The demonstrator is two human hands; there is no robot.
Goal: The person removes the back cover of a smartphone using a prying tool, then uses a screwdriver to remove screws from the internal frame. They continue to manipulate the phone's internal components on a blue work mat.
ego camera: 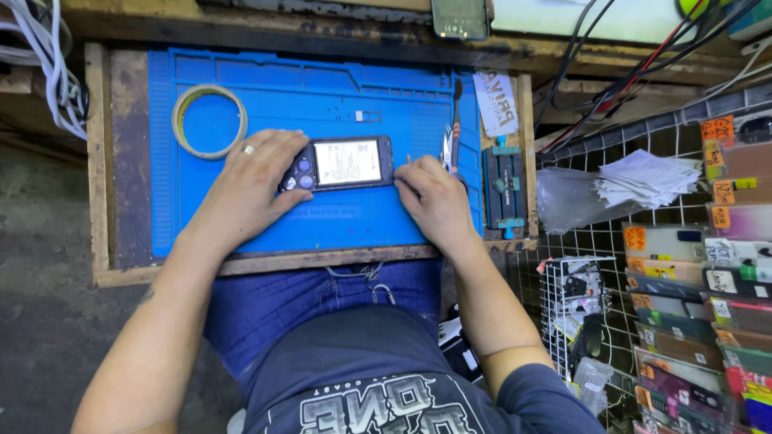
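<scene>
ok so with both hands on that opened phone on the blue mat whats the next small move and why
Probably lift the right hand off the phone and reach for the slim tools lying just beyond it on the blue mat. The phone's back is off, its white-labelled inside facing up, the left hand already pins its camera end, and neither hand holds a tool.

We see bare blue mat [338, 96] open on the far side of the opened phone [342, 163], hemmed left by a tape roll [210, 121] and right by a brush [456, 120] and small vise [504, 189].
</scene>
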